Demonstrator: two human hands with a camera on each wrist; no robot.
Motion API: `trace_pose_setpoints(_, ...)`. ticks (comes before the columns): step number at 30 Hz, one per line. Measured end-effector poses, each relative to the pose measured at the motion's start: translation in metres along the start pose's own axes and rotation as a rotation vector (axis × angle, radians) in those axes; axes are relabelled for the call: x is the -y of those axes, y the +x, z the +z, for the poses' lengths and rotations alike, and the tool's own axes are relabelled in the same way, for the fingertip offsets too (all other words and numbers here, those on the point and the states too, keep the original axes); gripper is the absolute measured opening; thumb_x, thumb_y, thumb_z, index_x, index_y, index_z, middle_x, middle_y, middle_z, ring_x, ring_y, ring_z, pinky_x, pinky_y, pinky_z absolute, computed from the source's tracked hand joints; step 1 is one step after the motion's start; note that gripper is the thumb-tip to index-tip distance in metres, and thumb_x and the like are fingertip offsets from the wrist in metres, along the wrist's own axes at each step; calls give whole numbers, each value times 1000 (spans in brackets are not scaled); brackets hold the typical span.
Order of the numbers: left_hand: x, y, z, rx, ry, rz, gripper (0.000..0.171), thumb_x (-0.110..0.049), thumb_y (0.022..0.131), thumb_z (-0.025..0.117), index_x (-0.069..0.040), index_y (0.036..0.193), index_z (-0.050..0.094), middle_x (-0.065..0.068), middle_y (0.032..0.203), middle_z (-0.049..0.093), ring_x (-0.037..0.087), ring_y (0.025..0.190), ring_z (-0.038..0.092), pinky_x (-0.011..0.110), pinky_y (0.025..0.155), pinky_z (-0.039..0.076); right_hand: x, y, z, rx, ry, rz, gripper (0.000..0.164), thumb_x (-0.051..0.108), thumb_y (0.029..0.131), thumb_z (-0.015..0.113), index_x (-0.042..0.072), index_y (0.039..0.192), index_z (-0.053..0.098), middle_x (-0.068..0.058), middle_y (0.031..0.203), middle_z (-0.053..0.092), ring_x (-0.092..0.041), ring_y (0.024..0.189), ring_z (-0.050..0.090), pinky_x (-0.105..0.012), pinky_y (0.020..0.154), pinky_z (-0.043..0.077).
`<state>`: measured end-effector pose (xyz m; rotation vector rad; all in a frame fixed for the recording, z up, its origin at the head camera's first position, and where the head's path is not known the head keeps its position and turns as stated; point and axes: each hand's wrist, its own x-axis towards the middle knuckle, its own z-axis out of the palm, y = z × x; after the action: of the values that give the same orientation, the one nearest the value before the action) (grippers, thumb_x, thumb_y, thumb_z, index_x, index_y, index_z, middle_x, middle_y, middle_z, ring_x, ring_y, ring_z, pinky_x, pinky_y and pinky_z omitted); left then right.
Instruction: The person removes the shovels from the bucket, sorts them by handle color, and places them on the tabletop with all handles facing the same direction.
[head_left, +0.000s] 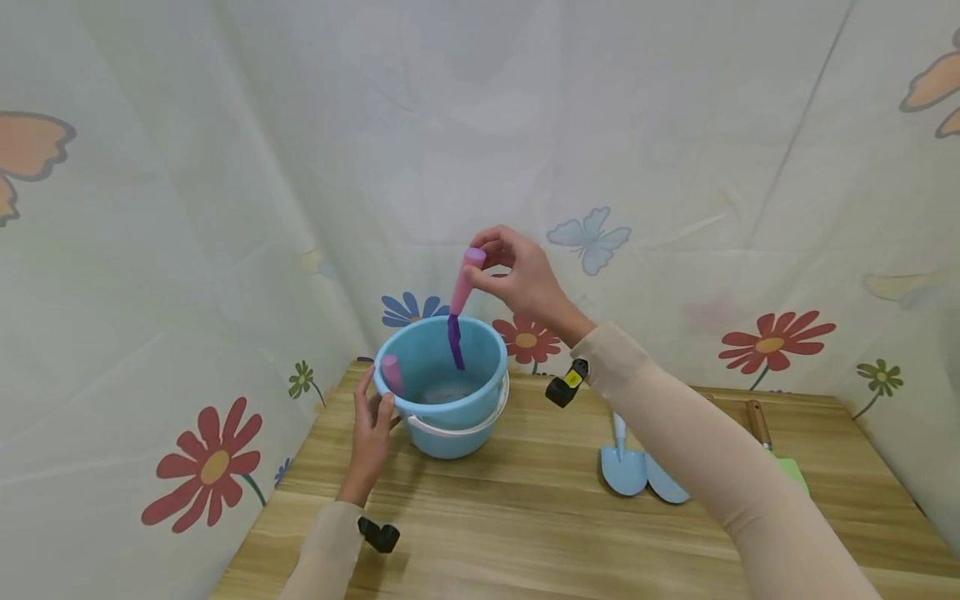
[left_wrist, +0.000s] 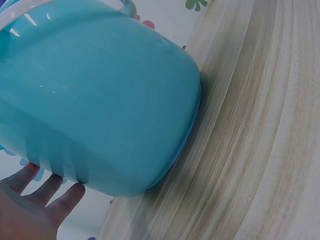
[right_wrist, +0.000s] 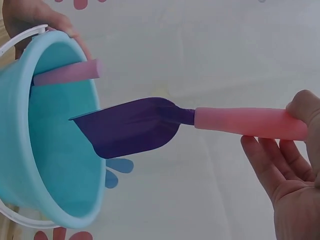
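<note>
My right hand (head_left: 517,271) pinches the pink handle of a small shovel (right_wrist: 135,125) near its end. Its purple blade points down into the mouth of a light blue bucket (head_left: 450,433). Inside the bucket, a second pink handle (right_wrist: 70,73) leans against the wall on the left; the lower part of that tool is hidden. On the bucket's left side rests my left hand (head_left: 370,429), its thumb by the rim. Straight fingers (left_wrist: 65,200) of that hand touch the outer wall in the left wrist view.
Two light blue shovels (head_left: 624,471) lie on the wooden table (head_left: 480,533) at the right, partly under my right arm. Beyond them is a green tool with a wooden handle (head_left: 758,423). A flower-printed sheet (head_left: 660,150) hangs behind. The bucket's white handle (head_left: 465,432) is folded down in front.
</note>
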<state>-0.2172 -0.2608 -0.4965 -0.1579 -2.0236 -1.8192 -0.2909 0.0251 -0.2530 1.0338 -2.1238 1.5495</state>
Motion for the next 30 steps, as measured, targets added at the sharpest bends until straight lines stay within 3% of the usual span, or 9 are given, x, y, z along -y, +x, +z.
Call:
trace_pose_setpoints(9,-1,1,-1,8,5,11,59,-27,111,46,-34,163,19,16,158,38,34,143,41,66,101,46,3,0,-19,-68,-9,-16,36,21,94,77,10,124,62,-3,112,69,-15,101,68,-30,92,58)
trace_pose_setpoints(16,0,1,-3,12,-10,22,60,-24,111,45,-32,164,18,17,159,37,36,143,40,68,101,44,1,-2,-34,-90,-27,3,39,23,94,78,9,127,63,-3,115,71,-16,103,68,-31,90,59)
trace_pose_setpoints(26,-3,0,-3,10,-8,25,59,-24,111,45,-31,164,19,17,159,37,36,143,40,68,101,45,-1,-14,-57,-124,8,11,42,8,93,76,0,131,60,-17,116,71,-29,104,69,-30,83,61)
trace_pose_setpoints(30,-1,0,-4,7,-10,27,60,-24,111,45,-30,164,18,17,159,36,36,143,40,68,100,45,8,-24,-65,-141,18,8,38,1,93,74,-6,126,56,-23,112,69,-33,101,70,-27,81,60)
